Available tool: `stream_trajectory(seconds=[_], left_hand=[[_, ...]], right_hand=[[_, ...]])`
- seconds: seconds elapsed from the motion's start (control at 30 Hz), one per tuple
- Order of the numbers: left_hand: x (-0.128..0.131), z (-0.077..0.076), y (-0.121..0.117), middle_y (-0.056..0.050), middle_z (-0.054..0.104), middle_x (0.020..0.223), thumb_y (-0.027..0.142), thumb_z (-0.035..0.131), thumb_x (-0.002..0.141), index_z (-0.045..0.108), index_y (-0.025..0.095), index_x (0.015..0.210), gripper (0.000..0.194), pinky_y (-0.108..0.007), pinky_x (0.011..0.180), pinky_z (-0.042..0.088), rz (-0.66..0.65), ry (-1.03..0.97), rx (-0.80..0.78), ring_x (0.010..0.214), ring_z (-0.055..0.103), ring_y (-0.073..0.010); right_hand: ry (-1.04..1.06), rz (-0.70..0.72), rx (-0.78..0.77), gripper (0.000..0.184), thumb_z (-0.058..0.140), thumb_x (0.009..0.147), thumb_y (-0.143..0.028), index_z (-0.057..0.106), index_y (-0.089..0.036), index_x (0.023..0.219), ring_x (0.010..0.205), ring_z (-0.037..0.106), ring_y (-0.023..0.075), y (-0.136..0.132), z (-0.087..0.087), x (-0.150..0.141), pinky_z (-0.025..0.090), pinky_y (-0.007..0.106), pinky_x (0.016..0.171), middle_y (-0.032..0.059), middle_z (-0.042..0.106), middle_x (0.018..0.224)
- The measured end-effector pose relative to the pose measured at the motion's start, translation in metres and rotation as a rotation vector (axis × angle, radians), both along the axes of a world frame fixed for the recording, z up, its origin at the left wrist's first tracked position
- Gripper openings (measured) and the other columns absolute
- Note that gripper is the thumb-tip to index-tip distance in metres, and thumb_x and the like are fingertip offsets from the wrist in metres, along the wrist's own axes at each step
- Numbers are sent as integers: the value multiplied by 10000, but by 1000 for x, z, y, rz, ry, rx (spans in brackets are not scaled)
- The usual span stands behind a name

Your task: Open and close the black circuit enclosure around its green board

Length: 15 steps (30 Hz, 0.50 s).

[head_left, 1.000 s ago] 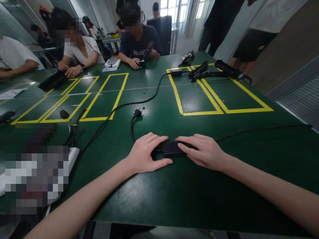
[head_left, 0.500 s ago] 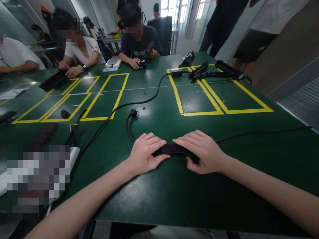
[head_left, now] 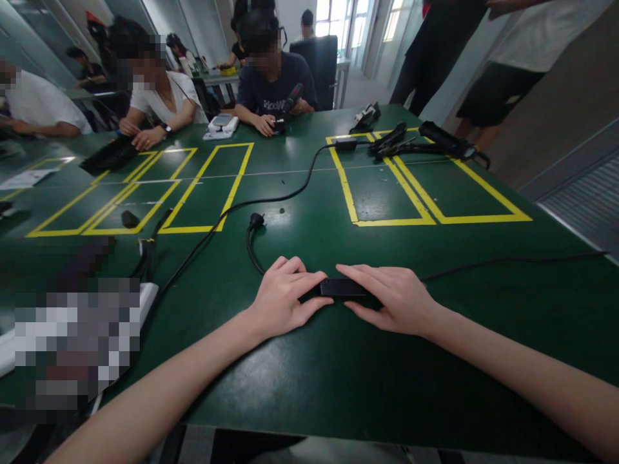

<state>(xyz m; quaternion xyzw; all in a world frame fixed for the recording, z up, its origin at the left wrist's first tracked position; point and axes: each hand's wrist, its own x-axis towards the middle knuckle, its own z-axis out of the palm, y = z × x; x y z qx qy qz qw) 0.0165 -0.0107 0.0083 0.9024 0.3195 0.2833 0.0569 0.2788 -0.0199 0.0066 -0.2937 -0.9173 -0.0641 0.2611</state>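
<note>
A black power adapter (head_left: 342, 287) lies near the middle of the green table, between my two hands. My left hand (head_left: 289, 295) grips its left end, fingers over the top and thumb along the near side. Around the right end is my right hand (head_left: 394, 299), its thumb stretched along the near side and fingertips over the top. From the left end a short black cord (head_left: 250, 248) curves away to a power plug (head_left: 258, 220). A thin black cable (head_left: 507, 260) runs off to the right from behind my right hand. Both palms hide the adapter's ends.
Yellow tape outlines (head_left: 394, 223) mark the green table (head_left: 309, 386). Another cable (head_left: 285, 198) crosses to a small black box (head_left: 345, 144) beside black tools (head_left: 425, 142). A blurred-out item (head_left: 77, 341) lies at left. Co-workers sit across the table; others stand at the far right.
My right thumb has straightened and moved left along the adapter's near side; it was bent before. My left hand keeps its grip. The whole view has shifted slightly.
</note>
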Motion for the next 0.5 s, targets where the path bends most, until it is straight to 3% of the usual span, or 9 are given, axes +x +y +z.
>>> stream_trajectory(seconds=[0.13, 0.23, 0.3, 0.37, 0.5], left_hand=[[2, -3, 0, -91, 763, 921, 501, 574, 1050, 729, 148, 1236, 429, -394, 800, 482, 5, 5, -36, 882, 660, -236], [0, 0, 0, -151, 745, 1267, 447, 572, 1053, 607, 161, 1433, 477, -486, 1012, 467, 12, 23, 51, 1182, 641, -300], [-2, 3, -1, -173, 613, 1500, 417, 575, 1046, 541, 186, 1500, 510, -544, 1143, 383, 31, 25, 141, 1391, 530, -336], [-3, 5, -1, -170, 573, 1545, 361, 565, 1044, 542, 194, 1495, 481, -545, 1192, 348, 14, 15, 179, 1450, 487, -328], [-3, 0, -1, -145, 600, 1521, 310, 571, 1033, 554, 190, 1469, 453, -526, 1204, 381, -53, 35, 88, 1441, 510, -296]], right_hand=[[-155, 42, 109, 378, 463, 1081, -317, 655, -221, 1392, 675, 702, 150, 0, -1, -2, 514, 255, 570, 89, 764, 1059], [-92, -45, 43, 397, 471, 1073, -327, 654, -247, 1416, 622, 663, 141, 9, -1, 5, 496, 254, 549, 79, 748, 1037], [97, -196, -80, 412, 485, 1060, -351, 650, -245, 1422, 700, 688, 173, 21, 4, 17, 522, 275, 588, 90, 750, 1064], [372, -360, -256, 414, 522, 1028, -408, 679, -233, 1369, 868, 715, 237, 37, 15, 36, 562, 322, 673, 106, 756, 1105], [901, -767, -542, 545, 671, 855, -521, 688, -167, 1269, 648, 601, 198, 63, 45, 89, 445, 297, 497, 122, 719, 966]])
